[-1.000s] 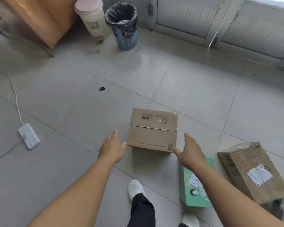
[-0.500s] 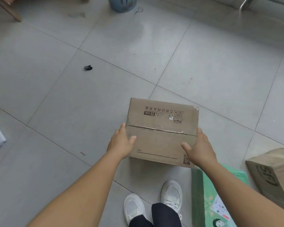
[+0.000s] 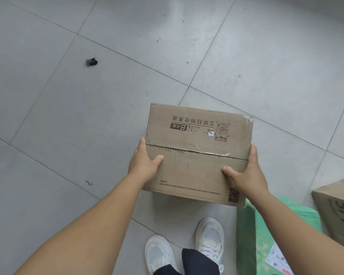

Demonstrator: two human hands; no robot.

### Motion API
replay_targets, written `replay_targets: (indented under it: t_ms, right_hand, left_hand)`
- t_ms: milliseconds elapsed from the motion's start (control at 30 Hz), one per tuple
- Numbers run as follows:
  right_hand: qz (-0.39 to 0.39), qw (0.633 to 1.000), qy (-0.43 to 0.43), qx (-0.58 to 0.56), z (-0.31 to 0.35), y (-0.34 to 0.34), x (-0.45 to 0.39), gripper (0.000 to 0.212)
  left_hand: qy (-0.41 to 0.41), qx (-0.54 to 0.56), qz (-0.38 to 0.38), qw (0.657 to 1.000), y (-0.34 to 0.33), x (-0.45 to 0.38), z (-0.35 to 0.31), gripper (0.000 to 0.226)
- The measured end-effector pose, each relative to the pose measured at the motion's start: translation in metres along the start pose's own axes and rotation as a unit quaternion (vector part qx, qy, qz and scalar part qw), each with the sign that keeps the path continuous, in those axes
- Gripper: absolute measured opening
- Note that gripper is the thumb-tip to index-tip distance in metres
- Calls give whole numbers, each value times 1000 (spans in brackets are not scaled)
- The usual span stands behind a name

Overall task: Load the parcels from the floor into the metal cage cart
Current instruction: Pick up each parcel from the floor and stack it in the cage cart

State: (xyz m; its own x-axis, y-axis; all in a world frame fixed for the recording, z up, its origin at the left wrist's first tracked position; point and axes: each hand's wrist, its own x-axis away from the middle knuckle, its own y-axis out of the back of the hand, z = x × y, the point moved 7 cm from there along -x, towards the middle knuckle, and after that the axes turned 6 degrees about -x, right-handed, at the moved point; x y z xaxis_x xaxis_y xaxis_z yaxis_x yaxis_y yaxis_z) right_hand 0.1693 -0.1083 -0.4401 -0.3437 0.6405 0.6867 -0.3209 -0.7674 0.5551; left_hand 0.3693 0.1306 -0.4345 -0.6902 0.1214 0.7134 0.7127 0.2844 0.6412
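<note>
a brown cardboard box sits in the middle of the frame, gripped from both sides. the left hand clasps its left edge, thumb lying on the top face and fingers wrapped down the side. the right hand clasps the right edge the same way, thumb on top, fingers out of sight down the far side. whether the box rests on the grey tiled floor or is just off it cannot be told. the top carries printed characters, a round code mark and a taped seam across the middle.

at the lower right a green parcel with a shipping label lies just beside the box. a second cardboard box is cut off by the right edge of the frame. two white shoes stand at the bottom centre. a small dark scrap lies on the tiles at the upper left.
</note>
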Motion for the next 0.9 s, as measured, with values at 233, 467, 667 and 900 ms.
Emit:
replay_targets:
  t_ms: [233, 467, 667, 900]
  right_hand:
    - [-1, 1000, -1, -27, 29, 43, 35, 107]
    - [-25, 996, 14, -82, 85, 138, 106, 107]
    - [-65, 990, 41, -119, 129, 224, 183, 106]
    - [-142, 978, 61, -141, 147, 301, 288, 105]
  left_hand:
    - [-13, 24, -26, 999, 42, 47, -29, 84]
    - [-67, 61, -56, 994, 119, 137, -101, 80]
    - [-131, 71, -86, 985, 182, 219, -160, 75]
    - [-220, 80, -86, 968, 235, 314, -204, 70]
